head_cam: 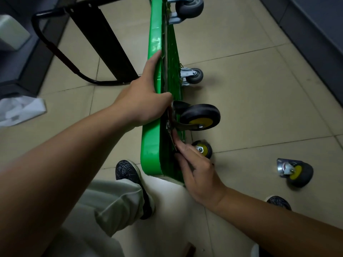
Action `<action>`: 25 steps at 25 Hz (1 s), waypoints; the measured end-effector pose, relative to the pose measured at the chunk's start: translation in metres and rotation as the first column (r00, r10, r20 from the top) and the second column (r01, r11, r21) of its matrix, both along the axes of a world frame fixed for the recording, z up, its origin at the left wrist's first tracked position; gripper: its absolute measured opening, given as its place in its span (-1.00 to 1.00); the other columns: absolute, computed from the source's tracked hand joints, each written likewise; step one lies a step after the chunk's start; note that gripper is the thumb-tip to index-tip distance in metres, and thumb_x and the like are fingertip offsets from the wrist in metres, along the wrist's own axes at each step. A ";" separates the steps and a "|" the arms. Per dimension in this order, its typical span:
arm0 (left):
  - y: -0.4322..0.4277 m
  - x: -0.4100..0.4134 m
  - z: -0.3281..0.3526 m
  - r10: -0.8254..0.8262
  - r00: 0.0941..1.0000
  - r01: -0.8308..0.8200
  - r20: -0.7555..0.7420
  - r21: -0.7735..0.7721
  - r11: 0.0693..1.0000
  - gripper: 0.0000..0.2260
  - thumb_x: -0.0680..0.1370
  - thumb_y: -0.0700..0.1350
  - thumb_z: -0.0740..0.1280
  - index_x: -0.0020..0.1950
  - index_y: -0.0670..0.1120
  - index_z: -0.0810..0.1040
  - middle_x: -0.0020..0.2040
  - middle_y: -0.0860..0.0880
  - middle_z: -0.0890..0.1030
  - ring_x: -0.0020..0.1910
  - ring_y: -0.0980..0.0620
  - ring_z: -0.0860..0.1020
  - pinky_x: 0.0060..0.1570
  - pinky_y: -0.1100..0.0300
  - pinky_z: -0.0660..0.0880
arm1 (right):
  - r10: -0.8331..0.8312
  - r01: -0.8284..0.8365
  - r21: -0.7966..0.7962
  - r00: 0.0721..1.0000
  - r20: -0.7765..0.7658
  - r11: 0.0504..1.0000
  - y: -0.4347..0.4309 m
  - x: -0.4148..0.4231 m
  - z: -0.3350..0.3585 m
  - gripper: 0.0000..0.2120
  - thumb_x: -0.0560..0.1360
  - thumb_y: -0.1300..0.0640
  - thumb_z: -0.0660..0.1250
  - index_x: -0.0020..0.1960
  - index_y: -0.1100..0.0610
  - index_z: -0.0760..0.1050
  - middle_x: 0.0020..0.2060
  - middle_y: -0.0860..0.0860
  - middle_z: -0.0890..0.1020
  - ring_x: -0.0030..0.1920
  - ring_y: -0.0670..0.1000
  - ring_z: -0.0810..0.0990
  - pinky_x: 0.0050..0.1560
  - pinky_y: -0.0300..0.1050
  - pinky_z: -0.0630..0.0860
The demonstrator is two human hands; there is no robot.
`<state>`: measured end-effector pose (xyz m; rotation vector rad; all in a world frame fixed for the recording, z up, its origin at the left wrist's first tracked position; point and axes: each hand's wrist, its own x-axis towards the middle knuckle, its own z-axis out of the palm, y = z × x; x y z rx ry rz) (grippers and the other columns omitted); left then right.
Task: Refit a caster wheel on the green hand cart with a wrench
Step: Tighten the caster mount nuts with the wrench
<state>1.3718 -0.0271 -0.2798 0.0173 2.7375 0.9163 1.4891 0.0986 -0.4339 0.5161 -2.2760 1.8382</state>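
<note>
**Mia:** Where is the green hand cart?

**Tom:** The green hand cart (150,141) stands up on its long side on the tiled floor (250,101). Its bottom faces right.

**Mia:** Who holds it up?

**Tom:** The left hand (143,101) does. Its fingers (155,59) lie along the top green rim, and the thumb hooks over to the bottom side. So that hand is clamped on the rim.

**Mia:** And the caster wheel?

**Tom:** The caster wheel (201,115) is black with a yellow middle. It sticks out from the bottom of the cart, just under the left thumb. Its metal plate (169,125) sits against the cart.

**Mia:** What is the right hand doing?

**Tom:** The right hand (198,175) reaches up from below. Its fingers (179,143) are nearly straight and a little apart, and the tips touch that plate. I cannot tell if they pinch something small.

**Mia:** Are there more wheels?

**Tom:** Yes. A small yellow wheel (204,148) peeks out behind the right hand. A loose caster (297,173) lies on the floor, well apart to the right. There are 2 gray wheels (190,6) (195,76) at the far end of the cart.

**Mia:** Anything else?

**Tom:** A black handle (53,47) lies folded on the left. A shoe (128,171) is just beside the near corner of the cart.
</note>
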 end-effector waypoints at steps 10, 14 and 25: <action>0.001 0.001 0.003 0.002 0.999 -0.006 -0.045 -0.084 0.996 -0.16 0.51 -0.07 0.30 0.58 0.38 -0.15 0.28 -0.10 0.55 -0.02 -0.17 0.62 0.07 -0.06 0.61 | -0.096 0.117 -0.033 0.921 0.379 0.993 -0.006 0.026 0.068 -0.57 0.67 0.21 0.20 0.50 -0.05 0.37 -0.09 -0.29 0.59 -0.13 -0.30 0.53 0.03 -0.33 0.47; 0.000 0.002 0.003 -0.006 0.998 -0.001 -0.055 -0.113 0.994 -0.16 0.52 -0.05 0.30 0.60 0.34 -0.16 0.27 -0.12 0.56 -0.03 -0.18 0.61 0.06 -0.05 0.60 | -0.042 0.219 -0.182 0.743 0.668 0.959 -0.012 0.018 0.117 -0.67 0.65 0.20 0.25 0.40 0.07 0.51 -0.49 -0.04 0.50 -0.54 -0.04 0.42 -0.52 -0.20 0.36; -0.004 -0.003 0.000 -0.045 0.999 0.044 -0.024 -0.034 0.998 -0.15 0.50 -0.07 0.30 0.58 0.37 -0.17 0.34 -0.11 0.55 -0.03 -0.16 0.65 0.06 -0.07 0.63 | -0.155 0.162 0.009 0.928 0.337 0.987 0.026 0.023 0.070 -0.57 0.65 0.20 0.24 0.45 -0.16 0.38 -0.36 0.07 0.55 -0.47 -0.06 0.45 -0.35 -0.09 0.50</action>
